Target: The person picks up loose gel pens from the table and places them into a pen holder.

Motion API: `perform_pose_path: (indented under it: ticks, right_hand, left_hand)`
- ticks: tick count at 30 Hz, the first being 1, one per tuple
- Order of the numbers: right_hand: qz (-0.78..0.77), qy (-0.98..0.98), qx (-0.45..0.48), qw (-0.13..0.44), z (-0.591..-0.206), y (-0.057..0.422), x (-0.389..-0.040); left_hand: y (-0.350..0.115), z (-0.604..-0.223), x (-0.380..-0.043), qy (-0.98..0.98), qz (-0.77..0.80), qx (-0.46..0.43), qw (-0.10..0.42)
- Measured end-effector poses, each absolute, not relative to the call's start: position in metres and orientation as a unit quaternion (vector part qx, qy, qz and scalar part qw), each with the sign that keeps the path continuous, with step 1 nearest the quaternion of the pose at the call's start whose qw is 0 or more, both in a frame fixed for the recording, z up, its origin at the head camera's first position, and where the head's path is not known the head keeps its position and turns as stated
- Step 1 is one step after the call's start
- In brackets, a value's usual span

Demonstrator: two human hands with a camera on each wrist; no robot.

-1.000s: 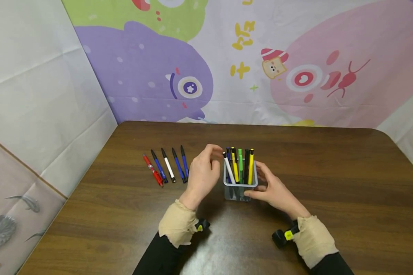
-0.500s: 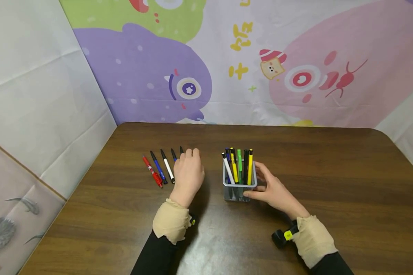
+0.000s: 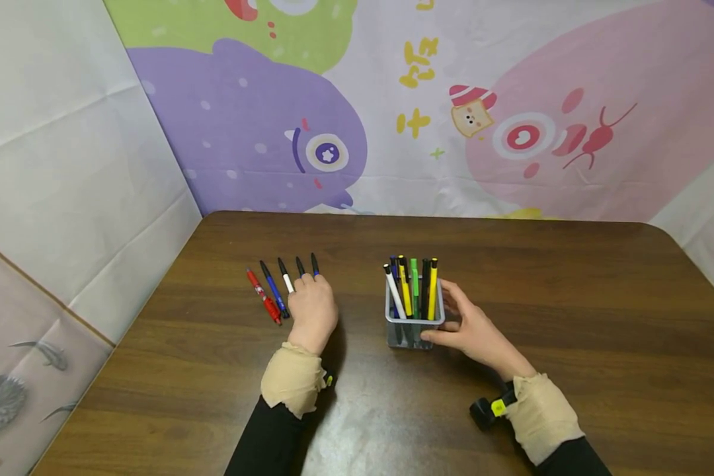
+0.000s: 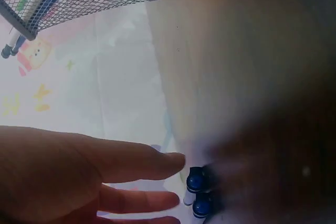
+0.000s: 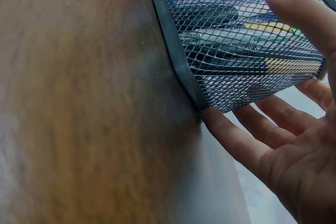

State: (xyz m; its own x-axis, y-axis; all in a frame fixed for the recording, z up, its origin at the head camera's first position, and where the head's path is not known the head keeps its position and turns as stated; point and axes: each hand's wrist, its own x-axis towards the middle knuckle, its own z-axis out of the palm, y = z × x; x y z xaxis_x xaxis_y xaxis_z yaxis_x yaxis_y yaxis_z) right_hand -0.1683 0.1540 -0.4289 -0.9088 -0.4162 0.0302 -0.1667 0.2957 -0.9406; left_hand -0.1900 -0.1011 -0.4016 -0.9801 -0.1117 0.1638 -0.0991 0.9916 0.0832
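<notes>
My left hand (image 3: 313, 311) is over the right end of a row of pens, covering part of two blue pens (image 3: 315, 264). In the left wrist view its thumb and fingers are extended and apart, close to the round blue pen ends (image 4: 197, 181); no pen is seen pinched. My right hand (image 3: 475, 332) holds a mesh pen holder (image 3: 400, 336) from the right, thumb in front and fingers around the side. Upright in it stand several pens and markers, among them a white one (image 3: 395, 291), a green one (image 3: 415, 287) and a yellow one (image 3: 433, 291).
Left of my left hand lie a white pen (image 3: 285, 274), a blue pen (image 3: 273, 289) and a red pen (image 3: 264, 297) on the brown wooden table (image 3: 172, 370). A cartoon-printed cloth (image 3: 416, 178) hangs behind the table's far edge.
My left hand has moved left and down, from beside the pen holder to the blue pens. My right hand and the pen holder have stayed in place.
</notes>
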Motion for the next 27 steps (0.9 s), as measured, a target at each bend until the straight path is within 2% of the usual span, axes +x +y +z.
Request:
perform_pose_path:
  ticks: [2, 15, 27]
  right_hand:
    - [-0.564, 0.798, -0.183, 0.11, -0.4293, 0.154, -0.1685]
    - [-0.569, 0.794, -0.184, 0.113, -0.4287, 0.1538, -0.1683]
    - [-0.567, 0.796, -0.184, 0.11, -0.4291, 0.1536, -0.1686]
  left_hand:
    - [-0.102, -0.4017, -0.1893, -0.995, -0.036, 0.059, 0.068]
    - [-0.106, -0.4011, -0.188, -0.998, -0.011, 0.047, 0.04]
    - [-0.1048, -0.4015, -0.1894, -0.995, -0.024, 0.085, 0.038]
